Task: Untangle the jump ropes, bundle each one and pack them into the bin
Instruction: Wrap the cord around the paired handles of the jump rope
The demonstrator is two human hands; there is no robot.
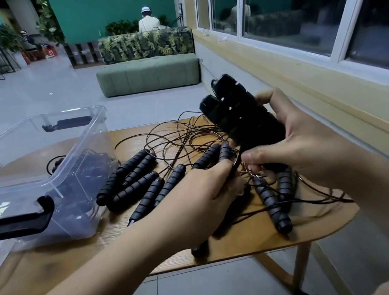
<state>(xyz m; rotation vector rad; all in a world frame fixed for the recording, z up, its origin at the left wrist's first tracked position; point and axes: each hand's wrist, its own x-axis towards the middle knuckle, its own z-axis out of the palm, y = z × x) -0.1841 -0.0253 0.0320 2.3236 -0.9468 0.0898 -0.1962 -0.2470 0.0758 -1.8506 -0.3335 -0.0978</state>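
My right hand (304, 137) grips a pair of black foam jump-rope handles (238, 111), held upright above the table. My left hand (204, 191) pinches the thin brown cord (237, 166) just below those handles. A tangle of cords (187, 138) spreads over the wooden table (79, 258). Several more black ribbed handles (138, 180) lie in a row at the middle, and two others (273, 201) lie below my right hand. The clear plastic bin (68, 145) stands at the left with dark bundled ropes (85, 177) inside.
The bin's black latch handle (11, 223) sticks out at its near end. Along the right runs a yellow wall ledge (330, 93) under windows. A green bench (148, 75) stands beyond the table, with a person seated behind it.
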